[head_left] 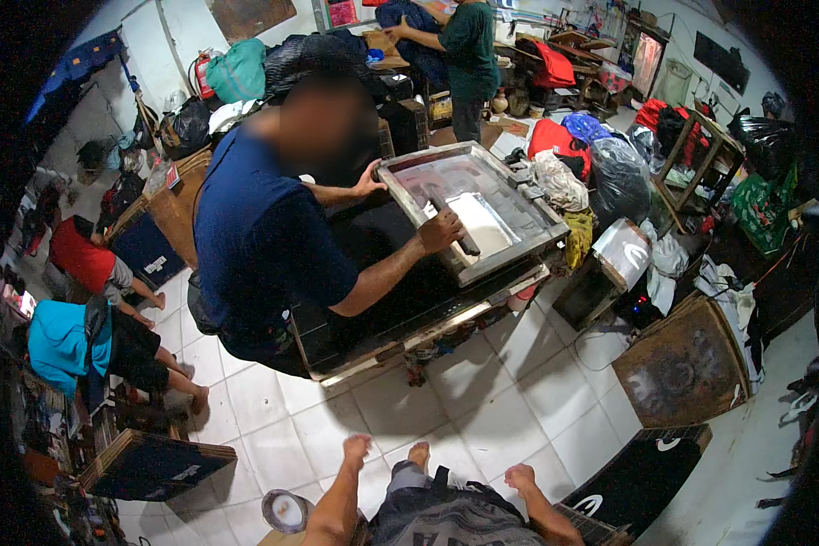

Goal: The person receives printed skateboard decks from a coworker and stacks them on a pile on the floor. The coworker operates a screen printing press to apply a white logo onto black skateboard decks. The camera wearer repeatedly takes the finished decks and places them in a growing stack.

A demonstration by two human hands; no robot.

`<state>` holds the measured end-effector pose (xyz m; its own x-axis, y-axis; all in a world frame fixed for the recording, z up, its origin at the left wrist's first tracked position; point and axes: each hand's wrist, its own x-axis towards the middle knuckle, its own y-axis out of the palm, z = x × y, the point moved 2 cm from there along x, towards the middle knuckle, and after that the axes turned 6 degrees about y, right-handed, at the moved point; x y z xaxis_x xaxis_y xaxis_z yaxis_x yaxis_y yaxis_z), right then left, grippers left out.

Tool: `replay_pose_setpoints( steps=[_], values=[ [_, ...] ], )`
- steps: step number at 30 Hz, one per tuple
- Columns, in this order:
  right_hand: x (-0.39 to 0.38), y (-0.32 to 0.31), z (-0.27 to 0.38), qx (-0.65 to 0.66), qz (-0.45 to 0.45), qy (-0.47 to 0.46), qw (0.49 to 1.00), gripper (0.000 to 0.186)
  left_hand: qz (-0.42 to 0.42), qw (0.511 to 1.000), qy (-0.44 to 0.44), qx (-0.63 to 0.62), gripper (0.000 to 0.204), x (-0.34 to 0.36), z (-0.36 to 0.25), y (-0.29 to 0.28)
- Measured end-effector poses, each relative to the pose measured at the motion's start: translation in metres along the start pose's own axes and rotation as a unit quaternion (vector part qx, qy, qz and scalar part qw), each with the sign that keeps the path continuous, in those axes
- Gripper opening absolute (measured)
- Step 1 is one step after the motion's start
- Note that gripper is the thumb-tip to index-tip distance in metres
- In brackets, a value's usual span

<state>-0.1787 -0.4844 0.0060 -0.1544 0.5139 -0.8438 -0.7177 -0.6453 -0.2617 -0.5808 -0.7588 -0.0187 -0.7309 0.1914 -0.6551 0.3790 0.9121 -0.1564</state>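
My left hand (358, 448) hangs over the tiled floor with its fingers curled in, and nothing shows in it. To the right, past my bare foot (419, 455), my right hand (520, 476) is likewise loosely closed, with no object visible. A round tub (287, 511) with pale contents sits beside my left forearm. Nearest my right hand lies a dark cloth-covered board (642, 482) with white marks. Ahead, a person in a dark blue shirt (264, 218) steadies a wooden-framed printing screen (510, 258) and grips a squeegee (469, 244) on its mesh.
A long dark worktable (355, 273) stands ahead under the screen. At left, people sit low near a dark board (159, 466). A stained panel (682, 364) leans at right, below plastic bags (621, 173) and heaped clothing. Another person in green (469, 64) stands at the back.
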Motion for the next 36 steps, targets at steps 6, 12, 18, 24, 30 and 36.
replay_pose_setpoints(
  steps=[6,12,18,24,30,36],
  values=[
    [0.006,0.126,0.163,0.025,0.147,-0.086,0.985,0.008,-0.199,0.968,0.095,-0.122,0.063,0.095,-0.149,-0.048],
    [0.036,0.232,0.352,0.219,0.3,-0.052,0.927,0.021,-0.14,0.966,0.065,-0.206,0.011,0.08,-0.24,-0.055],
    [0.047,0.25,0.429,0.572,0.346,-0.08,0.739,0.014,-0.038,0.978,0.101,-0.181,0.014,0.041,-0.283,-0.052],
    [0.046,0.209,0.419,0.557,0.36,-0.109,0.741,0.029,-0.009,0.984,0.111,-0.136,0.015,-0.011,-0.279,-0.031],
    [-0.045,0.086,0.297,0.593,0.278,-0.157,0.74,0.028,-0.125,0.935,0.33,0.028,0.026,-0.122,-0.262,-0.011],
    [-0.172,-0.054,0.129,0.633,0.254,-0.211,0.7,0.028,-0.028,0.824,0.533,0.191,0.043,-0.249,-0.311,0.1]
  ],
)
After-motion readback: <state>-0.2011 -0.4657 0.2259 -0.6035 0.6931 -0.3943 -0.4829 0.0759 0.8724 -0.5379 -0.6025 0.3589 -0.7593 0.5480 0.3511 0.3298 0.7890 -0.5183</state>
